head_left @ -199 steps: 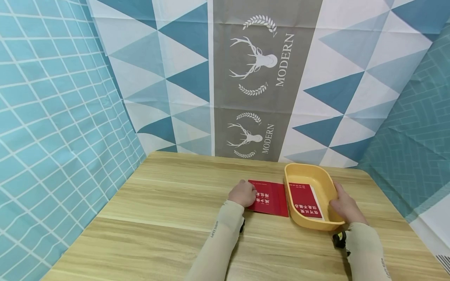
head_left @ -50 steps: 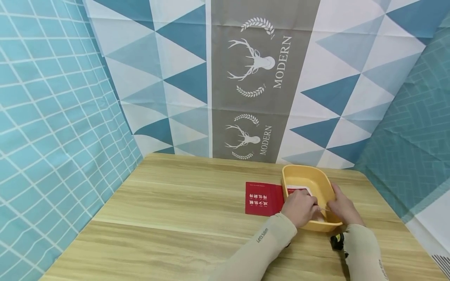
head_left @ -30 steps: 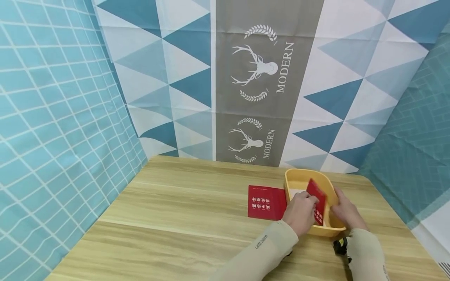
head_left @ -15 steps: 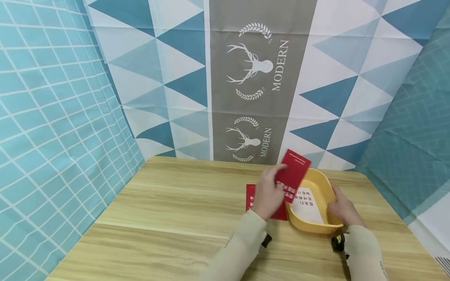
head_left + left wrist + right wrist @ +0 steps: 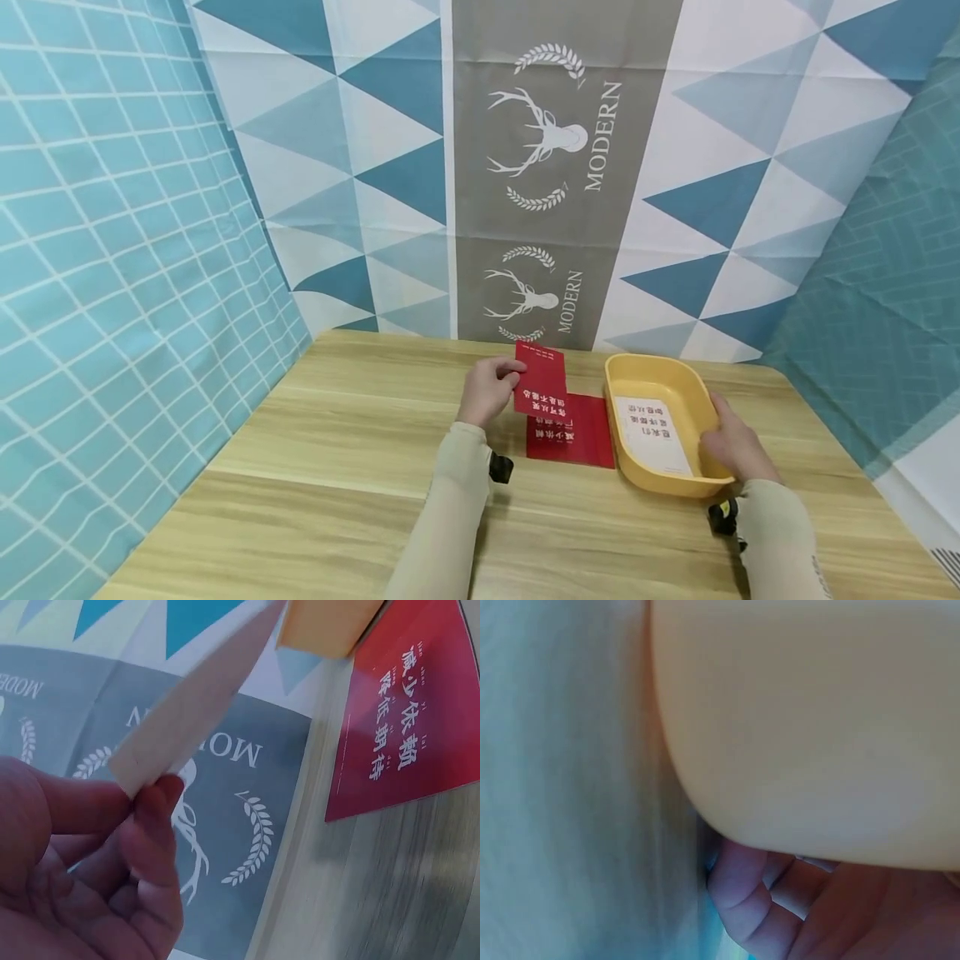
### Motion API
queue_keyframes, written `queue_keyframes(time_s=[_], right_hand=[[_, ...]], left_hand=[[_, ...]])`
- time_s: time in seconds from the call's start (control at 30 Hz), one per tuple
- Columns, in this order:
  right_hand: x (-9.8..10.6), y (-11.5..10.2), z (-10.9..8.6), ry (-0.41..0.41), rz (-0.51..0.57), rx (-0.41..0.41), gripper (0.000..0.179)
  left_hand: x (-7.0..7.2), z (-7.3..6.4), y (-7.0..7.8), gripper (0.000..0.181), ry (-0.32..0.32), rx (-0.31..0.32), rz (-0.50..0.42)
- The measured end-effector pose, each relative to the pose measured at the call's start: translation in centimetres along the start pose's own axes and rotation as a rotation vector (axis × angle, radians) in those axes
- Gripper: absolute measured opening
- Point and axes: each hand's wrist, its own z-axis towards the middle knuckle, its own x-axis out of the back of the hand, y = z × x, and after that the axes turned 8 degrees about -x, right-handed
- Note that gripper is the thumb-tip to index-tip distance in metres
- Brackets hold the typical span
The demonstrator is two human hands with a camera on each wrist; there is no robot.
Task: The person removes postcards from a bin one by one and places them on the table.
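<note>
My left hand (image 5: pixel 489 390) pinches a red card (image 5: pixel 542 379) by its left edge, between thumb and fingers. In the left wrist view the held card (image 5: pixel 191 712) shows its pale back. It is raised, overlapping a red card lying on the table (image 5: pixel 573 450) in the head view; both bear white lettering. My right hand (image 5: pixel 738 442) grips the right side of a yellow plastic bin (image 5: pixel 651 363), thumb over the rim. Curled fingers (image 5: pixel 742 892) press the bin's outer wall in the right wrist view. Inside the bin lies a white card (image 5: pixel 656 442) with dark lettering.
The wood-grain table (image 5: pixel 337 450) runs back to a patterned cloth (image 5: pixel 540 167) with deer heads. A blue tile-print cloth (image 5: pixel 127 275) hangs at the left, a teal one (image 5: pixel 892 275) at the right.
My left hand reached into the bin, lifted the red card out and carried it left over the one on the table. A white card is now uncovered. The right hand kept its grip.
</note>
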Motion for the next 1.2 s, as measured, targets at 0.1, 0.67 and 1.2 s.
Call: queue_keyframes(time_s=[0.1,0.67,1.2], right_hand=[[0.0,0.0,0.0,-0.010,0.008,-0.009,0.081],[0.0,0.1,0.0,-0.012,0.015,-0.016,0.081],[-0.1,0.1,0.1,0.003,0.010,-0.001,0.082]], left_hand=[[0.1,0.0,-0.2,0.021,-0.042,0.010,-0.063],[-1.0,-0.9,-2.8,0.050,-0.157,0.152,-0.083],[-2.0,-0.6,-3.8,0.051,-0.156,0.211,0.173]])
